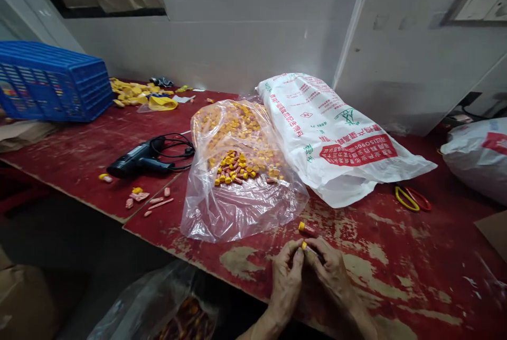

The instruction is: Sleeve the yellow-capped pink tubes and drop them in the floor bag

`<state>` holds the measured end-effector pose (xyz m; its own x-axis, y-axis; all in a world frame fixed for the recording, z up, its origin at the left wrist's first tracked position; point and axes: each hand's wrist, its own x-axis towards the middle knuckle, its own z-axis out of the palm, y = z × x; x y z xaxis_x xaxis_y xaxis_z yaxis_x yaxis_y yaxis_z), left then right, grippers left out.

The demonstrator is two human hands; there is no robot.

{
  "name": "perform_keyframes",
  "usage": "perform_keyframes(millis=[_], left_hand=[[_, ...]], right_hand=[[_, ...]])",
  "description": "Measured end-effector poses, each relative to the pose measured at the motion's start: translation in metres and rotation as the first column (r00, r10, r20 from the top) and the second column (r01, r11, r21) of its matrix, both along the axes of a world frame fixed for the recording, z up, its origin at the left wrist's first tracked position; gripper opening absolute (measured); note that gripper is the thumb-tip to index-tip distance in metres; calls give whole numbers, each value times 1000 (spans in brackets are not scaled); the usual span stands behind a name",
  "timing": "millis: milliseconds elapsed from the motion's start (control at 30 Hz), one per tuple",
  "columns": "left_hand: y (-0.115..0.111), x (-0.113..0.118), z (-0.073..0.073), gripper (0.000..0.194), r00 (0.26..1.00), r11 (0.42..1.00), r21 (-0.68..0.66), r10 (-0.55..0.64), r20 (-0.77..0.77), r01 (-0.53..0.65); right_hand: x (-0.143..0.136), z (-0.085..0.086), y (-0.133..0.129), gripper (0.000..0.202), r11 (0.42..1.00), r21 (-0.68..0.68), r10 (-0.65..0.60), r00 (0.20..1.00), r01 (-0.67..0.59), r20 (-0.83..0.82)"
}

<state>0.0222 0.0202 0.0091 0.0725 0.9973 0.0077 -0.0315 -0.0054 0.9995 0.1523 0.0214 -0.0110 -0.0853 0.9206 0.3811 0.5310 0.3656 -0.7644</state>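
Observation:
Near the front edge of the worn red table [380,276], my left hand [285,279] and my right hand [330,271] meet with fingers bent. Between their fingertips is a small yellow-capped piece [304,245], its body mostly covered by my right fingers. Another yellow-capped reddish piece [308,229] lies on the table just beyond my hands. Up and to the left, a clear plastic bag [222,213] lies with its mouth toward me, holding several yellow and reddish pieces [233,166].
A white printed sack [340,123] lies behind. Scissors [412,198] are at right. A black heat gun [138,160], loose pieces [138,196], and a blue crate [51,81] are at left. Below the table edge is another bag [146,298] of pieces.

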Motion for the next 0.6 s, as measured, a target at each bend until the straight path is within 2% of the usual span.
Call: perform_keyframes(millis=[67,133,200,233,267,367,433,533,600], left_hand=[[15,-4,3,22,992,995,90,-41,-120,52],[43,-12,5,21,944,975,222,68,-324,6],[79,-21,5,22,787,930,360,280,-549,-80],[99,-25,4,24,671,911,405,348,-654,-79],[118,-28,2,25,611,904,424,367,-702,-56],[169,-28,-4,29,550,894,438,319,-772,97],[191,-23,-9,32,504,882,429,285,-815,195],[210,-20,-14,32,413,880,399,273,-869,259],[214,-23,-16,31,353,889,379,279,-893,257]], right_hand=[[12,-2,7,20,999,51,9,998,-12,64],[29,-2,21,21,994,101,-50,988,36,146],[46,-5,37,22,979,144,-175,956,144,235],[52,-8,45,23,969,162,-226,933,186,280],[58,-12,51,23,962,178,-256,912,207,321],[65,-25,62,24,958,220,-261,873,183,412],[69,-32,66,24,953,249,-267,862,171,430],[87,-31,79,26,910,317,-384,827,266,409],[108,-23,98,28,868,325,-492,743,376,454]])
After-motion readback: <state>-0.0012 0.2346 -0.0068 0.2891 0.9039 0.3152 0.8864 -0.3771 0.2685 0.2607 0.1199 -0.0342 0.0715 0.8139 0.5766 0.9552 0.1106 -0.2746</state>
